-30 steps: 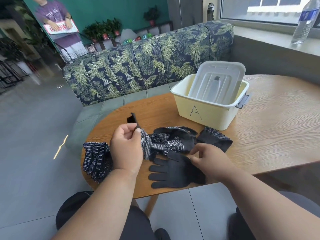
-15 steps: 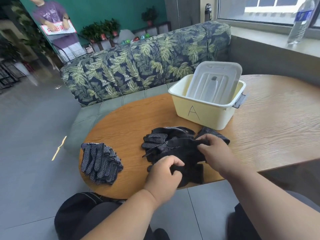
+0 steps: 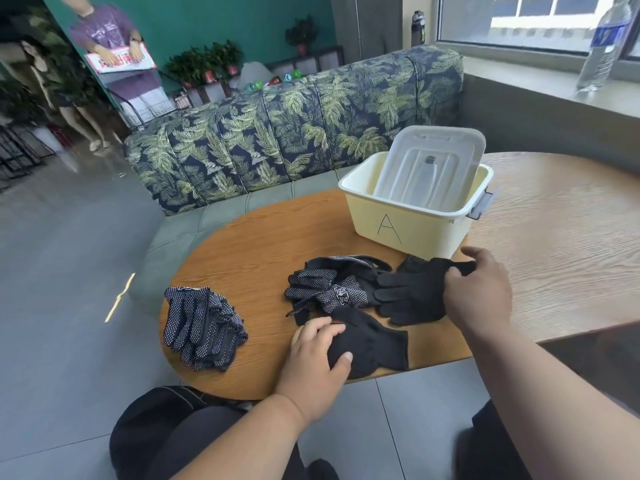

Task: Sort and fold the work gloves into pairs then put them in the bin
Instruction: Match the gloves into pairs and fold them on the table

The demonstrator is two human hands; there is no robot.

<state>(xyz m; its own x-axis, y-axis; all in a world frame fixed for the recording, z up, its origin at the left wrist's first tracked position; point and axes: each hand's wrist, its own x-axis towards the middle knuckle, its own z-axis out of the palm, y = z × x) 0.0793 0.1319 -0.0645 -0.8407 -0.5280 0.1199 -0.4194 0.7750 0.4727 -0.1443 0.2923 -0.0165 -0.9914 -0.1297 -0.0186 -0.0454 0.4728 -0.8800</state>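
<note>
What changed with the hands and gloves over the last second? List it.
The left hand let go of the dotted glove it held up and now rests on a plain black glove near the table edge. The right hand pulled another plain black glove apart, toward the bin. The dotted stack, bin and lid stayed put.

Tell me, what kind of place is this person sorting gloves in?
Probably a lounge or café-style seating corner: a leaf-print sofa curves behind a wooden table, with potted plants on a shelf and a window ledge holding a water bottle.
</note>
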